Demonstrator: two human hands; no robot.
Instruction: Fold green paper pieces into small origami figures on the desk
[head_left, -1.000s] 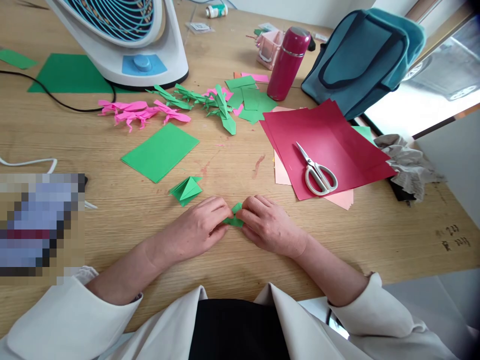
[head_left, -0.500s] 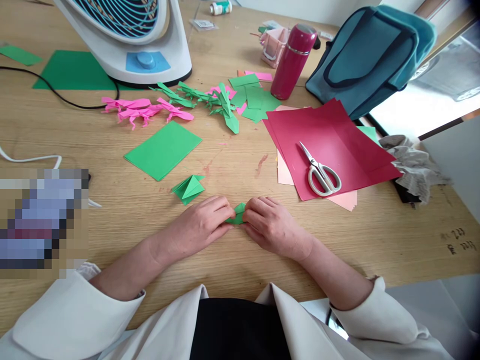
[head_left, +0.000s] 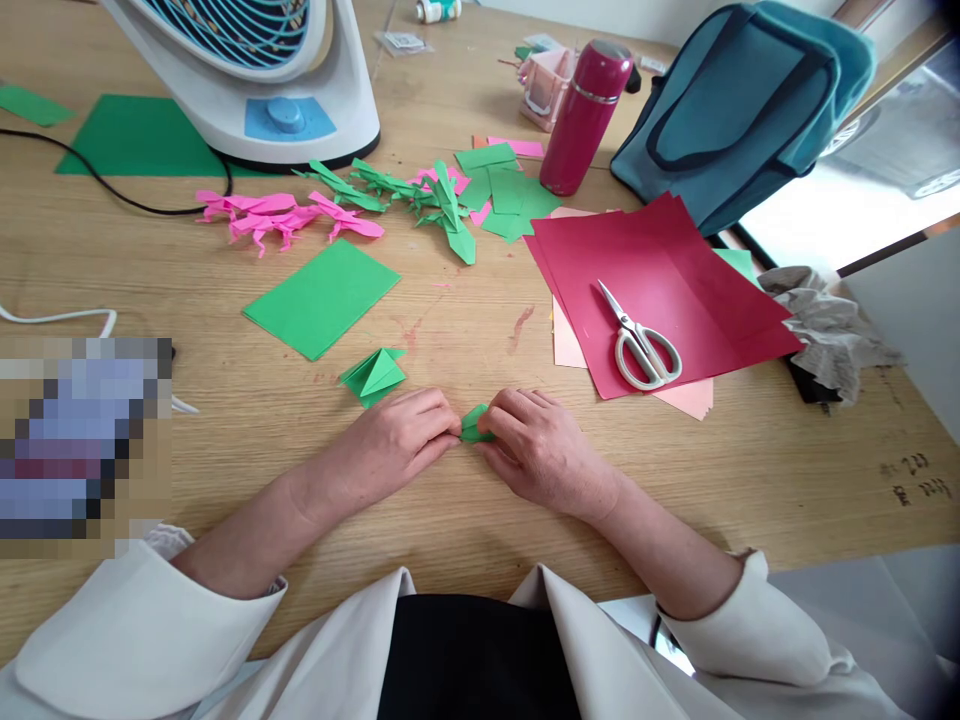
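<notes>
Between my two hands is a small folded piece of green paper [head_left: 474, 424], low over the wooden table. My left hand [head_left: 409, 437] pinches its left end between thumb and fingers. On the right end, the fingers of my right hand [head_left: 536, 448] are closed, covering part of the paper. Just beyond my left hand lies another folded green paper piece [head_left: 373, 376] with pointed flaps. Farther back is a flat green paper rectangle [head_left: 322, 298].
Pink folded paper figures [head_left: 285, 218] and green ones [head_left: 446, 215] lie beyond. White-handled scissors [head_left: 641, 345] rest on red paper sheets [head_left: 697, 270] at right. A fan [head_left: 300, 125], a red flask [head_left: 585, 120] and a teal bag [head_left: 742, 110] stand at the back. A pixelated area covers the left.
My left hand has shifted slightly and its fingertips now cover less of the green paper. The right hand has moved a little to the left over it. The view has drifted slightly.
</notes>
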